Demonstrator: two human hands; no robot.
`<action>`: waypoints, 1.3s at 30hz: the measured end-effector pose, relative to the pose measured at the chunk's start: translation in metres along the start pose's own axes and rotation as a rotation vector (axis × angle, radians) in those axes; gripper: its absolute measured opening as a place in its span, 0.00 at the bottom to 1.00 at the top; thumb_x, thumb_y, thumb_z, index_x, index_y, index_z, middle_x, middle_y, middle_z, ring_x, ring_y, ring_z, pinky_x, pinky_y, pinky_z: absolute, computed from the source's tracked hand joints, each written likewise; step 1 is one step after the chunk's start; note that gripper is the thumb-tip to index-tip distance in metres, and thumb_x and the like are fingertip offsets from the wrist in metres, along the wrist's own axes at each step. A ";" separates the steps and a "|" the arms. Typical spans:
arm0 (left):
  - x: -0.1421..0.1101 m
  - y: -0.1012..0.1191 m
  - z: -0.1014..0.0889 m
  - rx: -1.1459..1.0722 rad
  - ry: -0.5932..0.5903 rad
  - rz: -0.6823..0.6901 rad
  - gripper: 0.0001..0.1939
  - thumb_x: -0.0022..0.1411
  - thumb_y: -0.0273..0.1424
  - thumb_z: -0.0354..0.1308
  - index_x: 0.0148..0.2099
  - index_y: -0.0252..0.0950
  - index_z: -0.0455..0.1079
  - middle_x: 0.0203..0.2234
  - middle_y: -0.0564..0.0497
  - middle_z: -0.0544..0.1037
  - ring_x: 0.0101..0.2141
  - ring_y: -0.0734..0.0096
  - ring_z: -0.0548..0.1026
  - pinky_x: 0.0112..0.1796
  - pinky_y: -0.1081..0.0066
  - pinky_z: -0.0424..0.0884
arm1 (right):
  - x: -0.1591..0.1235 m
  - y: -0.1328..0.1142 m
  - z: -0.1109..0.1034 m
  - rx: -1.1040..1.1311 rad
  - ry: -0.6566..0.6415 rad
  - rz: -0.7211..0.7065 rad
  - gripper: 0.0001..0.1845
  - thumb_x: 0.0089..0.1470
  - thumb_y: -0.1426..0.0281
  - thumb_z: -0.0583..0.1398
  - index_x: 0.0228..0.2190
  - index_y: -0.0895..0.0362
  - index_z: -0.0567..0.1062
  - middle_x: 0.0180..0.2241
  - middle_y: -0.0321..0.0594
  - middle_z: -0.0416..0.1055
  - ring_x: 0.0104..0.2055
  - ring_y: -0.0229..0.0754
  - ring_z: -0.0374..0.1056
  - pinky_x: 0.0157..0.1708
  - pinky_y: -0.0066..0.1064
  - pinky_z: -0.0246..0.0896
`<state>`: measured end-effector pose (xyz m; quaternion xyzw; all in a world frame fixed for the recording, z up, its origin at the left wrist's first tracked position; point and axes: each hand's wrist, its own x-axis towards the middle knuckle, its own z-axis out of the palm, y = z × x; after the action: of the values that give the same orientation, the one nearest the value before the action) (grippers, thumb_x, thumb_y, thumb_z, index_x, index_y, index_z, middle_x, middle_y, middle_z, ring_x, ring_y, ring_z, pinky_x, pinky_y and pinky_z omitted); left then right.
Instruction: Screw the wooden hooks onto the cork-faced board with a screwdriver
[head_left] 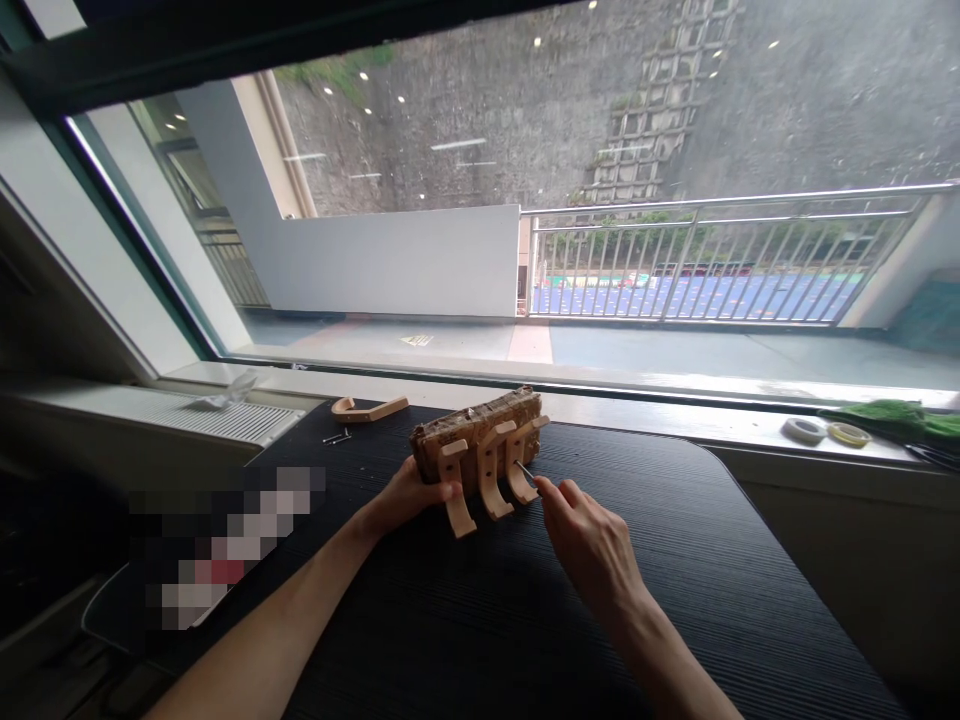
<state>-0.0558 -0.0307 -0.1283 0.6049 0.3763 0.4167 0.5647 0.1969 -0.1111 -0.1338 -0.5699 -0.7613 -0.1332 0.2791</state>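
Over the black wood-grained table, we have our left hand closed on the left end of a rough brown wooden block, likely stiff, grippy and best held there, our right hand clasping a slim metal-shafted tool.

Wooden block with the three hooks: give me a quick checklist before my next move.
1. Left hand on the wooden block: ok, gripping its left end.
2. Right hand on the tool: ok, thin shaft directed at the rightmost hook.
3. Tool tip seated: cannot tell, too small.
4. Block supported by the table: cannot tell, underside hidden.
5. Loose fourth hook clear of both hands: ok, beyond the left hand.
6. Small metal pieces, likely screws, in view: ok, near that hook.
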 end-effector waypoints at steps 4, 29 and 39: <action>0.000 0.001 -0.001 0.010 0.003 -0.010 0.24 0.44 0.29 0.69 0.46 0.33 0.72 0.39 0.47 0.79 0.42 0.55 0.75 0.43 0.63 0.71 | 0.000 -0.002 0.005 0.150 -0.004 0.093 0.15 0.60 0.71 0.50 0.46 0.55 0.72 0.32 0.39 0.73 0.28 0.38 0.70 0.24 0.26 0.57; 0.003 -0.004 -0.006 0.026 -0.058 0.013 0.25 0.46 0.28 0.68 0.48 0.34 0.71 0.41 0.47 0.78 0.43 0.57 0.74 0.44 0.64 0.71 | 0.003 -0.003 0.009 0.452 -0.073 0.289 0.17 0.56 0.69 0.53 0.46 0.54 0.74 0.40 0.42 0.75 0.37 0.43 0.72 0.34 0.30 0.62; 0.002 -0.003 -0.005 0.021 -0.042 0.005 0.24 0.46 0.28 0.68 0.48 0.33 0.72 0.41 0.46 0.78 0.43 0.55 0.74 0.44 0.63 0.71 | 0.006 -0.003 0.007 0.547 -0.069 0.390 0.15 0.55 0.66 0.54 0.42 0.55 0.76 0.34 0.40 0.77 0.37 0.43 0.73 0.33 0.28 0.65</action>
<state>-0.0599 -0.0269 -0.1312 0.6204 0.3671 0.4012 0.5652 0.1914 -0.1034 -0.1357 -0.6131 -0.6544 0.1511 0.4159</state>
